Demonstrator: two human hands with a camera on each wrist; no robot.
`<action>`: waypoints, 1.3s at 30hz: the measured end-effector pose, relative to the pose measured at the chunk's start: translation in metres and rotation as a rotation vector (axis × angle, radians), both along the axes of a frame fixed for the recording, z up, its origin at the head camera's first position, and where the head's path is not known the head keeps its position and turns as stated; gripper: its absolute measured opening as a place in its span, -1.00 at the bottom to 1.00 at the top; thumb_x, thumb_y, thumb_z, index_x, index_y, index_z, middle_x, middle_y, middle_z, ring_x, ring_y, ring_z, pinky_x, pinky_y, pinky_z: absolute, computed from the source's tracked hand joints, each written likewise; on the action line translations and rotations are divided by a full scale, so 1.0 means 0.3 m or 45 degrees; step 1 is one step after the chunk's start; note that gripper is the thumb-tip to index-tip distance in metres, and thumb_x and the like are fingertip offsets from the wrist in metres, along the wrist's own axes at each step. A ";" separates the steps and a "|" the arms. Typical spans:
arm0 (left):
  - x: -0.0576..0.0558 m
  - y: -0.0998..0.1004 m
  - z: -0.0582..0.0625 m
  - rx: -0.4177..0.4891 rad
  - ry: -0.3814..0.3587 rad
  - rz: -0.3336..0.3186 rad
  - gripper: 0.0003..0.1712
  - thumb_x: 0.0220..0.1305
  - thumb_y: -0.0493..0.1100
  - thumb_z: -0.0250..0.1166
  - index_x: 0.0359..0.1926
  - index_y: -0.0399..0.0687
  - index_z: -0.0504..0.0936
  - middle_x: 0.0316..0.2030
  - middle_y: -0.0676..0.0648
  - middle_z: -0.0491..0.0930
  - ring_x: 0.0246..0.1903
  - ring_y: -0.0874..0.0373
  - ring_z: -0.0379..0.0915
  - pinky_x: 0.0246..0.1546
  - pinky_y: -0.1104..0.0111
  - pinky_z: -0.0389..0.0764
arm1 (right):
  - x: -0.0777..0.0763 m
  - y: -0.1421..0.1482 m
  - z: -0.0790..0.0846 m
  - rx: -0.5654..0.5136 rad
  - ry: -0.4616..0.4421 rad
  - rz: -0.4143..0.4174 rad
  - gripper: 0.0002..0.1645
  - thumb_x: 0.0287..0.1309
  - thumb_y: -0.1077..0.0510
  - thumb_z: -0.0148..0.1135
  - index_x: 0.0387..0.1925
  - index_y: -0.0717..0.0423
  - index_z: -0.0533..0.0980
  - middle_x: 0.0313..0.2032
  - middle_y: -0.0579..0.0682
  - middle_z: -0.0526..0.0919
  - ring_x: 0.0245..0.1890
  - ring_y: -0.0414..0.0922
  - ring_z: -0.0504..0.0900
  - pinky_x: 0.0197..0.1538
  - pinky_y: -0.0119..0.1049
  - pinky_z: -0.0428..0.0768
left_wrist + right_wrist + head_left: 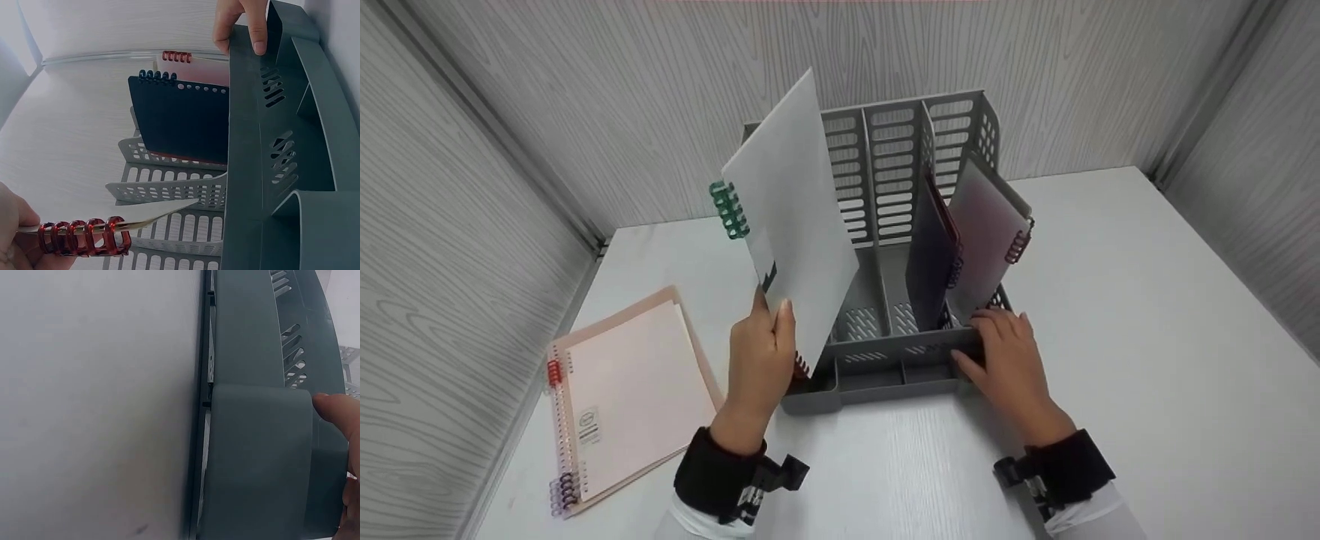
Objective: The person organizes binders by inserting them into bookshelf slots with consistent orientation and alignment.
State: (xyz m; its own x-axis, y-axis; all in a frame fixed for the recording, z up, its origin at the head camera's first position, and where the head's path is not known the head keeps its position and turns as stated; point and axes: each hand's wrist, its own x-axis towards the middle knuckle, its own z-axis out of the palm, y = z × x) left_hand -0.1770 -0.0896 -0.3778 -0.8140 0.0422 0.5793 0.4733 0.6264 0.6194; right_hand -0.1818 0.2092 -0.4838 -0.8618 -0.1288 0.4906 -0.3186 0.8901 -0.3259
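Observation:
My left hand (756, 367) grips a white loose-leaf notebook (799, 217) by its bound edge. The notebook stands tilted over the left part of a grey desk file organizer (911, 343), with a green binding ring (729, 210) high on its edge and a red ring (84, 236) near the hand. At the organizer's front right corner, my right hand (1011, 367) holds the rim, its thumb (336, 410) against the front. A dark blue notebook (930, 262) and a pinkish notebook (986, 232) stand in the right-hand compartments. The notebook's lower end partly hides the left front tray.
To the left on the white table (1147, 300) lies a pale pink notebook (641, 397) with red and purple rings. Slotted dividers (169, 188) separate the organizer's compartments. Wood-grain panels (622, 90) enclose the table at the back and sides.

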 end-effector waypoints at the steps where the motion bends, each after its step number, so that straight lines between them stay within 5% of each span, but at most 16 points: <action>1: -0.009 0.006 0.001 0.000 -0.001 -0.001 -0.83 0.38 -0.27 -0.03 -0.30 -0.33 0.36 -0.73 0.13 0.04 -0.74 0.29 -0.07 -0.73 0.40 0.07 | -0.003 0.001 0.002 -0.001 0.001 -0.001 -0.42 0.02 -0.01 0.36 -0.03 0.29 0.44 0.03 0.22 0.47 0.16 0.13 0.29 0.29 0.11 0.01; 11: -0.092 0.075 -0.017 0.002 0.048 0.019 -0.84 0.38 -0.27 -0.04 -0.36 -0.28 0.34 -0.70 0.10 0.09 -0.72 0.23 0.03 -0.69 0.35 0.15 | 0.004 -0.002 -0.006 -0.014 -0.039 -0.009 -0.42 0.04 -0.03 0.34 -0.01 0.28 0.45 0.04 0.20 0.47 0.18 0.12 0.28 0.31 0.08 -0.03; 14: -0.117 0.092 -0.024 -0.014 0.039 0.025 -0.83 0.38 -0.27 -0.05 -0.22 -0.34 0.39 -0.70 0.10 0.07 -0.71 0.21 0.02 -0.66 0.33 0.14 | 0.011 -0.006 -0.013 -0.022 -0.048 -0.013 -0.42 0.04 -0.03 0.35 -0.01 0.27 0.45 0.04 0.20 0.47 0.18 0.11 0.28 0.32 0.06 -0.05; 18: -0.149 0.115 -0.035 -0.049 0.010 0.050 -0.57 0.39 -0.27 -0.07 0.19 -0.43 0.29 -0.71 0.10 0.08 -0.72 0.21 0.00 -0.67 0.33 0.12 | 0.011 -0.009 -0.017 -0.017 -0.026 -0.005 -0.43 0.03 -0.02 0.35 -0.02 0.26 0.45 0.04 0.19 0.47 0.18 0.12 0.29 0.30 0.09 -0.01; 27: -0.238 0.202 -0.058 -0.132 -0.029 0.072 -0.40 0.39 -0.24 -0.09 0.41 -0.17 0.04 -0.76 0.07 0.17 -0.78 0.21 0.05 -0.74 0.37 0.16 | -0.007 0.006 0.009 -0.009 -0.016 0.001 -0.44 0.04 -0.01 0.35 -0.02 0.26 0.45 0.06 0.19 0.46 0.17 0.11 0.28 0.29 0.10 -0.01; 39: -0.297 0.269 -0.158 -0.124 -0.210 0.077 -0.26 0.36 -0.31 -0.06 0.46 0.15 -0.12 -0.66 -0.03 0.34 -0.74 0.16 0.21 -0.71 0.35 0.31 | -0.007 0.001 0.003 -0.035 -0.027 0.008 -0.45 0.01 0.00 0.36 -0.05 0.27 0.45 0.04 0.19 0.47 0.17 0.12 0.28 0.29 0.11 -0.01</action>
